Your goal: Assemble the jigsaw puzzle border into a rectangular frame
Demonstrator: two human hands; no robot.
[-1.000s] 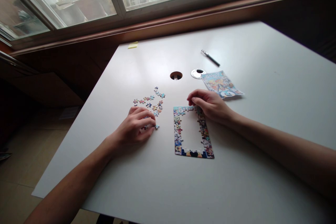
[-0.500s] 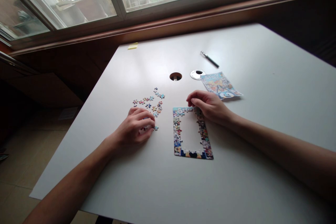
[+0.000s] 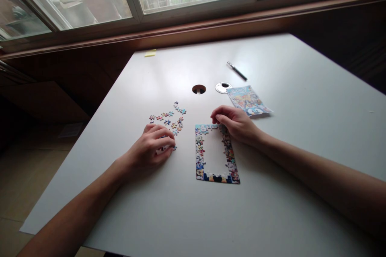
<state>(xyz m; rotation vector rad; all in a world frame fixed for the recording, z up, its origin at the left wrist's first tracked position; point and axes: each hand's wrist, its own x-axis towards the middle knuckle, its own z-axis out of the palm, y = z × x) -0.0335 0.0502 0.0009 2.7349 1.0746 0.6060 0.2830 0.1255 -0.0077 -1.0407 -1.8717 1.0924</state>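
Note:
On the white table, my left hand [image 3: 155,144] is lowered over the near end of a scatter of loose puzzle pieces [image 3: 177,123]. Its fingers are bent and apart, with a few pieces showing beneath and between them. To the right lies a partly joined jigsaw puzzle [image 3: 199,160], a colourful border around a bare middle. My right hand [image 3: 235,123] rests at the puzzle's top right corner, covering part of it. Those fingers are curled, the thumb against the index finger; anything between them is hidden.
Beyond my right hand lies a printed picture sheet [image 3: 249,99], touching a silver ring-shaped cover [image 3: 219,87]. A round hole [image 3: 199,89] opens in the tabletop. Farther back are a black pen [image 3: 237,71] and a yellow sticky note [image 3: 150,53], near the window side.
The whole view has shifted slightly, so everything on the table appears a little farther left. Both hands keep nearly the same pose and place relative to the puzzle and loose pieces.

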